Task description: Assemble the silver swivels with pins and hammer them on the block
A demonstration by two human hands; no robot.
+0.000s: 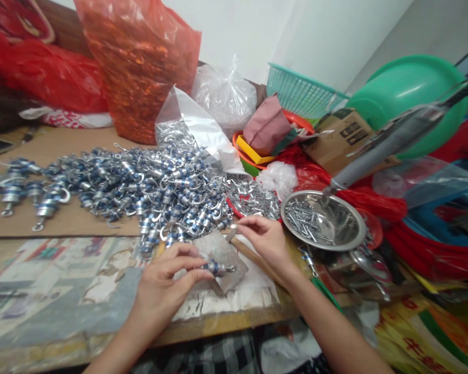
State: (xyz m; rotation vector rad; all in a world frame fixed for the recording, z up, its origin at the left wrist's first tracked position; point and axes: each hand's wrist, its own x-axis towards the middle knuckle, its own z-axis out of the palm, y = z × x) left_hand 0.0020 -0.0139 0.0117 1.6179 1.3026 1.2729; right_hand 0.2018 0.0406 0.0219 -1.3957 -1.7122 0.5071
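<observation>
My left hand point(171, 275) pinches a small blue and silver metal fitting point(217, 268) with a ring at its right end, held over a grey metal block point(224, 254). My right hand point(265, 241) is closed at the fingertips on a small shiny metal piece point(233, 227), just above the end of a hammer-like tool whose wooden handle point(253, 258) runs below that hand. Behind both hands spreads a large pile of similar blue and silver fittings point(140, 182). Small metal clips point(253, 197) lie in a red tray beside my right hand.
A steel bowl point(345, 221) of metal pins stands to the right, under a grey machine arm point(386, 140). Bags, an orange sack point(140, 67), a green basin point(409, 98) and a cardboard box point(339, 140) line the back. The worn table edge point(203, 327) runs in front.
</observation>
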